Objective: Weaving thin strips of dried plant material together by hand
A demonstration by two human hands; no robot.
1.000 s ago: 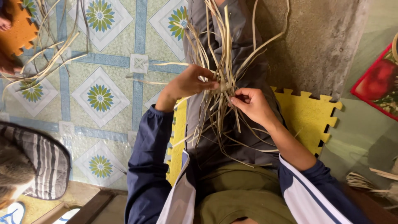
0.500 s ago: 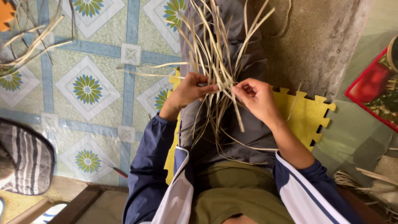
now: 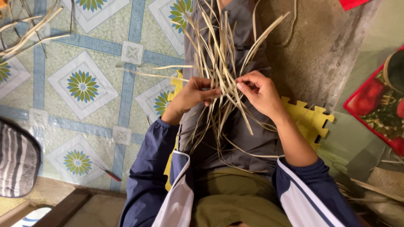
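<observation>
Left hand pinching strips | right hand fingers closed on crossing | risk: loosened grip lets springy weave slip apart

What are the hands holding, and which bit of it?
Both hands, left hand and right hand, pinch a bundle of pale straw strips at its middle, where the strips cross; the ends fan out loose.

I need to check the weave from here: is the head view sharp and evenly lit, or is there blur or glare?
Head view: light soft and even, no glare; both hands, left and right, and the strips are sharp; the striped cloth at the left edge looks soft; corners slightly stretched.
</observation>
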